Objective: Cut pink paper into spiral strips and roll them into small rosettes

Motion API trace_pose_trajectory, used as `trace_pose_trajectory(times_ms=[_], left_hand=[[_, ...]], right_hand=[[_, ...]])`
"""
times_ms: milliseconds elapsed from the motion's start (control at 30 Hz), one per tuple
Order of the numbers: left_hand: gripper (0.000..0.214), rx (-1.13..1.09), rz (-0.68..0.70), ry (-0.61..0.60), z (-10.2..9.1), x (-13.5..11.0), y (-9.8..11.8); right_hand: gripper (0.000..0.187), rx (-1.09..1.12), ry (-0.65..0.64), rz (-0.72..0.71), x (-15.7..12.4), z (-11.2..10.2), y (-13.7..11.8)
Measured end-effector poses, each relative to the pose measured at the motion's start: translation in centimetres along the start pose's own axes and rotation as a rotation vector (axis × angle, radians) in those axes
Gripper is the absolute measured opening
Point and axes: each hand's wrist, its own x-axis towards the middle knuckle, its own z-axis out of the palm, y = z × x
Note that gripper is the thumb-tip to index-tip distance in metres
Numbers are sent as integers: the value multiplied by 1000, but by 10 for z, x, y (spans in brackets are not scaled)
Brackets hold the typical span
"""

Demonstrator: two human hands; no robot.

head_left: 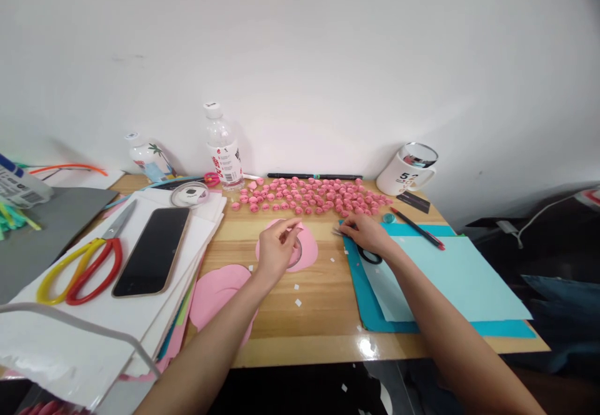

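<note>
My left hand (276,249) hovers over a pink paper circle (307,246) on the wooden desk (323,305), fingers pinched together on a small pink piece. Under it lies a roll of tape, mostly hidden. My right hand (363,232) rests at the edge of the light blue paper (450,277), fingers closed on a thin metal tool, possibly tweezers, pointing left. Black-handled scissors (370,257) lie just beneath that hand. Several small pink rolled paper roses (314,195) are spread along the back of the desk.
A phone (152,250) and red-and-yellow scissors (82,268) lie on a white paper stack at left. Two bottles (224,149), a tape dispenser (189,194), a white mug (407,170), pens (417,227) and a second pink paper piece (218,293) are around. Small white scraps dot the desk.
</note>
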Motion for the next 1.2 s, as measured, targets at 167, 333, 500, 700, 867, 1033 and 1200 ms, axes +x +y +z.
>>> trace_pose_trajectory(times_ms=[167,333,500,700,867,1033,1200], left_hand=[[16,14,-1,2,0,1,-3],[17,47,-18,4,0,1,-4],[16,42,3,-3,1,1,-6],[17,60,63,-6,1,2,-11],[17,68,64,-6,1,2,-15],[16,48,42,-16,2,1,-12],[15,-4,-27,-41,3,0,-6]], right_hand=[[21,-25,-10,8,-3,-1,-2],[21,-136,42,3,-8,3,-5],[23,-243,101,50,-16,13,-10],[23,-243,130,84,-22,20,-12],[23,-178,151,57,-24,21,-9],[23,-112,125,30,-24,19,-7],[24,-53,111,25,-24,18,-4]])
